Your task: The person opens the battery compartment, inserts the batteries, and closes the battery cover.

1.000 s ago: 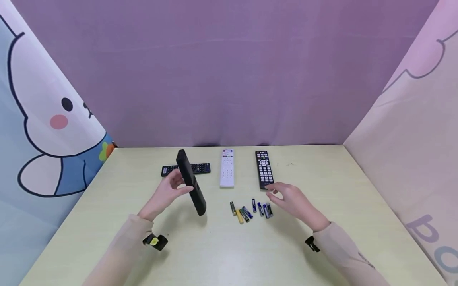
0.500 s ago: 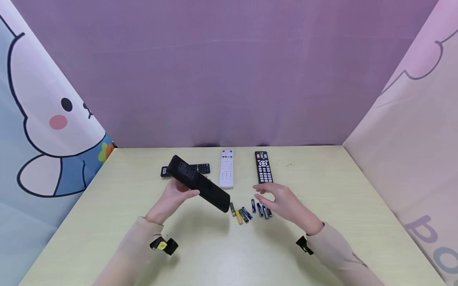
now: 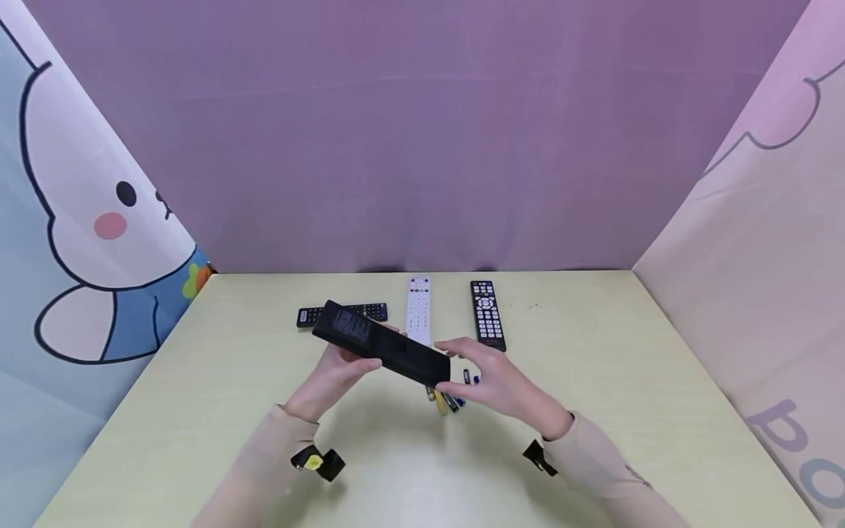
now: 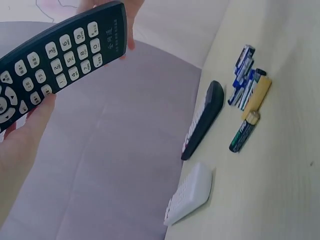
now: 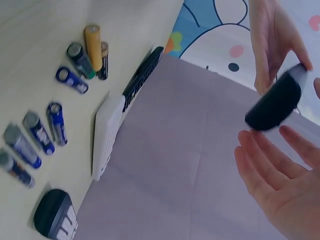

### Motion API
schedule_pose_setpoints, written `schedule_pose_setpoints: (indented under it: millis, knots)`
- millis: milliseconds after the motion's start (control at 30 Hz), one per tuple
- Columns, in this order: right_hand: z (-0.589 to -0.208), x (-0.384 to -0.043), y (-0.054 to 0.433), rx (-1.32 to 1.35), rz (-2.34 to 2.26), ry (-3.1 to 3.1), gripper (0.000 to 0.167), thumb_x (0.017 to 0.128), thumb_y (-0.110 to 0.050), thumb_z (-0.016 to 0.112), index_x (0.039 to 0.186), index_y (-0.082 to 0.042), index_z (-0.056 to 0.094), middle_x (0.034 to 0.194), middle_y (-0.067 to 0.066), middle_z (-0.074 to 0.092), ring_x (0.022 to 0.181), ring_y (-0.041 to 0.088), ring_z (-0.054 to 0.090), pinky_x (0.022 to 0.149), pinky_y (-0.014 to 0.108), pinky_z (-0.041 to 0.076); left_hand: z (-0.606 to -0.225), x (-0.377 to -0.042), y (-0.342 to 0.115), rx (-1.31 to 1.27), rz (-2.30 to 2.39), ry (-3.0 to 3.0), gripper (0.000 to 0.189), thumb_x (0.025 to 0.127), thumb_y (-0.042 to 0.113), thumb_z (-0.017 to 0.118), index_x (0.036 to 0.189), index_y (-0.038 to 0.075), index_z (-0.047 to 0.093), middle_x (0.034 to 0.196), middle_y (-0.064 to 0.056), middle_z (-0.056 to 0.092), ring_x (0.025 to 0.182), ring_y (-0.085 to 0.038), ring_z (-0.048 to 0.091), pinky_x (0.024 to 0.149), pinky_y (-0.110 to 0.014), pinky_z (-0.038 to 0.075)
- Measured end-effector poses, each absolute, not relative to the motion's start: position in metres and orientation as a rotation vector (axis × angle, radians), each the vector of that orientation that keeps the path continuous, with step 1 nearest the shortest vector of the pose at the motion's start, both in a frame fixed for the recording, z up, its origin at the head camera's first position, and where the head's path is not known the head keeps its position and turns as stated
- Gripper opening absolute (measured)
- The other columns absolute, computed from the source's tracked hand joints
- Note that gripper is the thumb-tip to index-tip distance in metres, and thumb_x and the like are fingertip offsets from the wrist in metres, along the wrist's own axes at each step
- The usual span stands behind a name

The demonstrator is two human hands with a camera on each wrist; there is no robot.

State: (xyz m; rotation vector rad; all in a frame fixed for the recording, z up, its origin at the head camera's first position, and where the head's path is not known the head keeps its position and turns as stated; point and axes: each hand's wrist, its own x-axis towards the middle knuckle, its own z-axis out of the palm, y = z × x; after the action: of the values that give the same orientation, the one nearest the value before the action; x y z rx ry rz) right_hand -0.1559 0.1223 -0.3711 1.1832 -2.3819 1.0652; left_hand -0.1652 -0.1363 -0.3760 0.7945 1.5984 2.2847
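My left hand (image 3: 338, 380) grips a black remote control (image 3: 383, 345) above the table, thumb on the near edge. Its back faces up in the head view and it slants down to the right; its white keys show in the left wrist view. At the lower end, my right hand (image 3: 498, 381) has its thumb and fingers spread around the corner. In the right wrist view those fingers look relaxed, close to the remote's end; whether they touch it is hard to tell. Below lie several batteries (image 5: 60, 122), blue, green and yellow, partly hidden by the right hand and the remote in the head view.
Toward the back of the table (image 3: 581, 323) lie a sideways black remote (image 3: 371, 311), partly covered by the held one, a white remote (image 3: 419, 308) and another black remote (image 3: 488, 315). A purple cloth (image 3: 422, 147) hangs behind the far edge.
The left hand has moved right and turned the black remote from steeply upright to slanted, back up. My right hand has moved left from near the right-hand remote to the held one's end.
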Motion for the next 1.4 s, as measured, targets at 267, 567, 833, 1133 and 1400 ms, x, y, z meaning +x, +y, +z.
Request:
schedule_pose_setpoints:
  millis: [267, 567, 833, 1133, 1400]
  knots:
    - [-0.373, -0.154, 0.113, 1.222, 1.088, -2.315, 0.052, 0.070, -0.018, 0.074, 0.116, -0.003, 0.054, 0.109, 0.006, 0.059, 0.096, 0.015, 0.057, 0.078, 0.025, 0.048, -0.377, -0.164, -0.129, 0.875, 2.247, 1.596, 0.042, 0.082, -0.003, 0.055, 0.122, 0.008, 0.044, 0.120, -0.008, 0.054, 0.115, -0.022, 0.046, 0.093, -0.031, 0.038]
    - [-0.374, -0.151, 0.109, 1.232, 1.072, -2.219, 0.047, 0.071, -0.015, 0.072, 0.112, -0.002, 0.055, 0.106, 0.008, 0.060, 0.094, 0.018, 0.058, 0.076, 0.022, 0.048, -0.369, -0.166, -0.129, 0.858, 2.369, 1.480, 0.050, 0.086, 0.006, 0.054, 0.130, 0.005, 0.031, 0.125, -0.016, 0.049, 0.117, -0.029, 0.045, 0.096, -0.035, 0.036]
    - [-0.374, -0.151, 0.109, 1.216, 1.051, -2.211, 0.042, 0.078, -0.025, 0.066, 0.112, -0.003, 0.056, 0.104, 0.006, 0.060, 0.093, 0.015, 0.057, 0.075, 0.019, 0.048, -0.363, -0.169, -0.134, 0.883, 2.522, 1.112, 0.046, 0.092, 0.016, 0.046, 0.133, 0.010, 0.025, 0.127, -0.014, 0.046, 0.121, -0.036, 0.037, 0.097, -0.044, 0.033]
    - [-0.363, -0.148, 0.108, 1.238, 0.862, -2.245, 0.044, 0.080, -0.029, 0.063, 0.118, -0.008, 0.054, 0.102, 0.006, 0.055, 0.084, 0.013, 0.055, 0.068, 0.017, 0.047, -0.362, -0.172, -0.135, 0.892, 2.542, 0.879, 0.034, 0.093, 0.009, 0.035, 0.127, 0.009, 0.031, 0.125, -0.014, 0.048, 0.121, -0.038, 0.036, 0.097, -0.046, 0.032]
    - [-0.357, -0.153, 0.108, 1.303, 0.768, -2.271, 0.046, 0.081, -0.032, 0.061, 0.121, -0.011, 0.051, 0.102, 0.005, 0.056, 0.080, 0.011, 0.054, 0.066, 0.018, 0.046, -0.359, -0.173, -0.132, 0.876, 2.519, 0.889, 0.033, 0.092, 0.008, 0.035, 0.125, 0.009, 0.033, 0.125, -0.015, 0.045, 0.121, -0.037, 0.036, 0.097, -0.047, 0.031]
